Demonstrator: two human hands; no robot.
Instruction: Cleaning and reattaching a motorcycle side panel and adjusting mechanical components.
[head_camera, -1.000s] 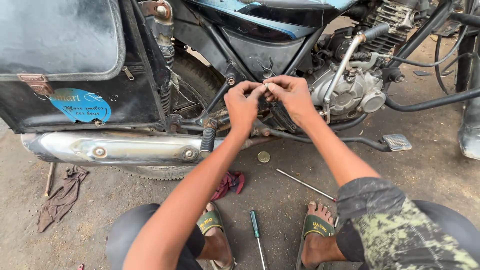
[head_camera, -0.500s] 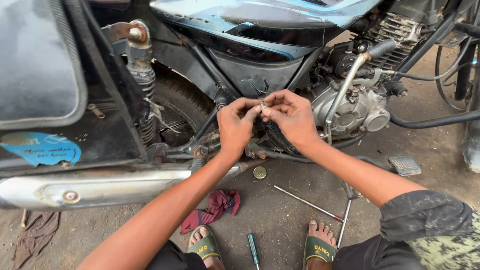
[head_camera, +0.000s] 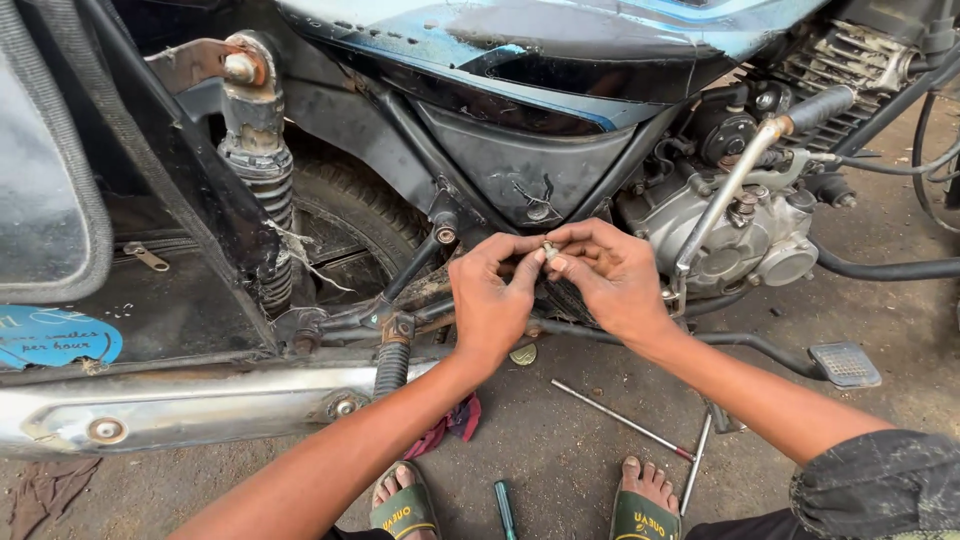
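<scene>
So both hands are up against the side of the motorcycle (head_camera: 520, 160), just below its dark side panel: the left hand (head_camera: 490, 300) and right hand (head_camera: 610, 280) meet fingertip to fingertip, pinched together on a small metal part (head_camera: 549, 250) held between them. Down on the ground there's a round metal disc (head_camera: 523, 354) right under the hands, a thin metal rod (head_camera: 620, 418) near the right foot, a red rag (head_camera: 450, 425) and a green-handled screwdriver (head_camera: 505, 508) between the sandals.

Blue-and-black side panel (head_camera: 540, 40); silver exhaust pipe (head_camera: 200, 405); grey engine (head_camera: 760, 240); red rag (head_camera: 455, 425); green sandals (head_camera: 405, 510); rust-brown shock absorber (head_camera: 255, 130).
</scene>
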